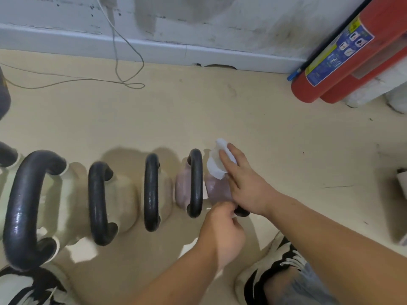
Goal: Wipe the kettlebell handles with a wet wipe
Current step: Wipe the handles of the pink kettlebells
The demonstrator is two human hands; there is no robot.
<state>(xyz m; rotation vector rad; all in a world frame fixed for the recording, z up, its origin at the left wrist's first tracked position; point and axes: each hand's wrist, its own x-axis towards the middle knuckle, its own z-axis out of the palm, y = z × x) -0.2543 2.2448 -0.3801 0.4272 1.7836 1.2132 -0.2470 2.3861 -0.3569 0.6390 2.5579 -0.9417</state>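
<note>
Nearest the camera are two black-and-white shoes, the left shoe (24,287) at the bottom corner and the right shoe (273,258) beside a denim-clad leg (312,285). Both bare forearms reach forward from here to the rightmost kettlebell (217,190), a pinkish one standing on the beige floor (220,111). The left hand (222,230) has its fingers curled in at the near end of this kettlebell's black handle (242,211). A scrap of white shows at the fingertips, but whether they pinch it, the handle, or nothing cannot be told. The right hand (244,183) lies along the top of the same handle with its fingers nearly straight, pressing the white wet wipe (214,166) down on it. The wipe drapes over the far end of the handle and bunches up past the fingertips. Leftward, a row of kettlebells stands close together, their handles glossy: a second pink kettlebell (182,186), a pale kettlebell (152,192), a medium kettlebell (99,203) and a large kettlebell (22,208). Farther back, a thin cable (130,84) loops across the floor and climbs the scuffed white wall (198,20). At the far right, two red fire extinguishers (343,58) rest by the wall.
</note>
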